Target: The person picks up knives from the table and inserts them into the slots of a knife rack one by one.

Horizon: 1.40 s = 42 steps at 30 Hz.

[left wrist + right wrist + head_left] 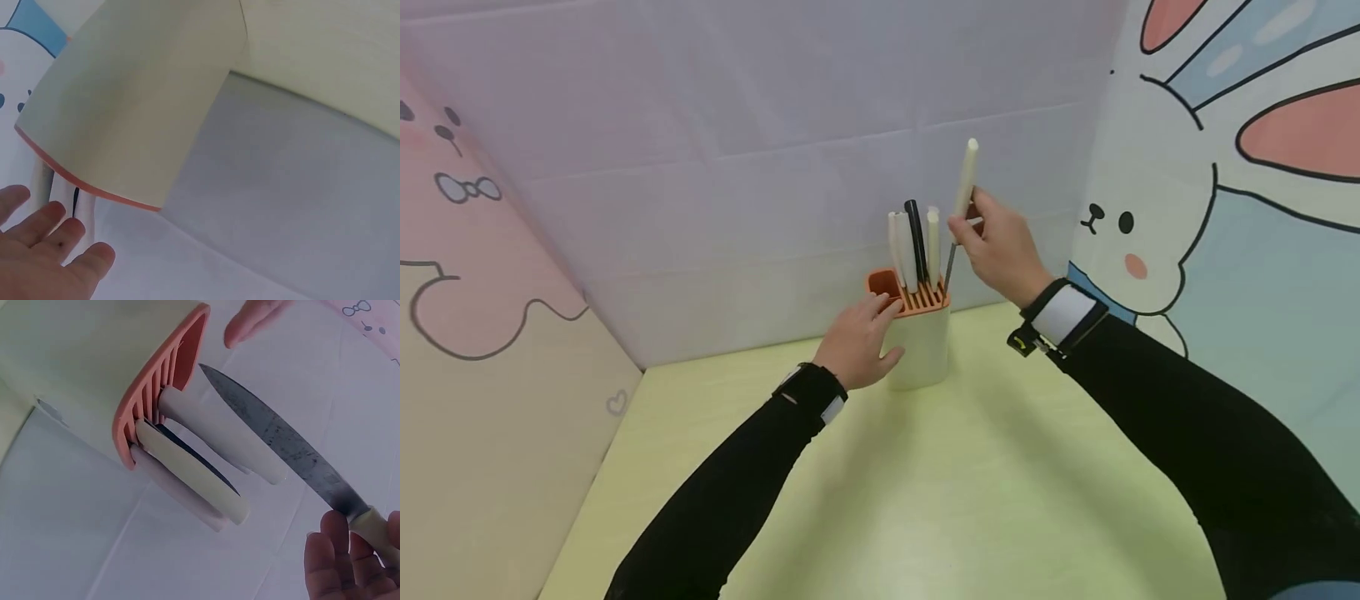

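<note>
My right hand (1002,250) pinches the cream handle of a kitchen knife (967,173), its blade pointing down. In the right wrist view the whole blade (284,440) shows outside the knife block, its tip near the slotted orange top. The knife block (922,354) is pale with an orange slotted insert (923,305) and stands upright on the table. Several other knives sit in it, with white, cream and black handles (916,237). At the block's left front, my left hand (859,342) has its fingers spread and relaxed, fingertips by the orange rim, holding nothing.
The block stands on a pale yellow-green table (985,467), close to the white back wall (737,217). Side walls with cartoon drawings flank the table; a rabbit (1150,242) is on the right one. An open compartment (883,282) takes up the insert's left end.
</note>
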Each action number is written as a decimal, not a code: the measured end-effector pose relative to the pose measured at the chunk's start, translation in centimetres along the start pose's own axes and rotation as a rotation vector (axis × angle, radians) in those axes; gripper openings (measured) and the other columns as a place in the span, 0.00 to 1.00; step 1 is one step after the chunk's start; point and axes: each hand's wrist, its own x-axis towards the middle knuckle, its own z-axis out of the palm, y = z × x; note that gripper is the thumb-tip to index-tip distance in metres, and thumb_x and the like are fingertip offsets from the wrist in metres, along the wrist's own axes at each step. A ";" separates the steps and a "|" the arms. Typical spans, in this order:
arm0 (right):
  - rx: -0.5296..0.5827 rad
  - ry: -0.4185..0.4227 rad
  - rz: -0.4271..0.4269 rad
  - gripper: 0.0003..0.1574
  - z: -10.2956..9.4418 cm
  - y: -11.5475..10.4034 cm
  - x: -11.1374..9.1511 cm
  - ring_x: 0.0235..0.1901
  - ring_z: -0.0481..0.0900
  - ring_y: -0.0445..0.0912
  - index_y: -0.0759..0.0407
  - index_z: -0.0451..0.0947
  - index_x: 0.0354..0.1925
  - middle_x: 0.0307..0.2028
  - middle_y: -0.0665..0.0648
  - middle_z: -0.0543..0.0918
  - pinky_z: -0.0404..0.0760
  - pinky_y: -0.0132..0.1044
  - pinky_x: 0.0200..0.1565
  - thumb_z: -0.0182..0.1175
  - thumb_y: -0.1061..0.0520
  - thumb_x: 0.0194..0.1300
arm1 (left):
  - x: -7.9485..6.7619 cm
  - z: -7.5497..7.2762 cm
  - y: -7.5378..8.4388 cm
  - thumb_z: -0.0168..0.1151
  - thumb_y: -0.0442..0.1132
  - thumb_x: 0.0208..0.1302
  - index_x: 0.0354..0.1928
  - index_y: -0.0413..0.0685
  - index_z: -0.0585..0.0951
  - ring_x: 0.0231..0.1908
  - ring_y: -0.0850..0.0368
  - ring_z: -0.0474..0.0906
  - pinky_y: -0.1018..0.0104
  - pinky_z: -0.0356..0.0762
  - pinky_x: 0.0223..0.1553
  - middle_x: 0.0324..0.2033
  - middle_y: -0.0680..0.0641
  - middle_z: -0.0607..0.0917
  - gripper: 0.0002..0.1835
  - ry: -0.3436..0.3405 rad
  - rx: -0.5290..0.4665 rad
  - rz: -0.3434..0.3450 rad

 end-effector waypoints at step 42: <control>-0.082 -0.042 0.019 0.27 5.0 0.8 1.5 0.35 0.78 0.49 0.61 0.62 0.63 0.43 0.61 0.78 0.82 0.45 0.35 0.48 0.51 0.70 | -0.1 2.0 2.1 0.58 0.58 0.57 0.71 0.55 0.55 0.68 0.47 0.53 0.44 0.57 0.63 0.66 0.45 0.65 0.42 -0.111 0.031 -0.050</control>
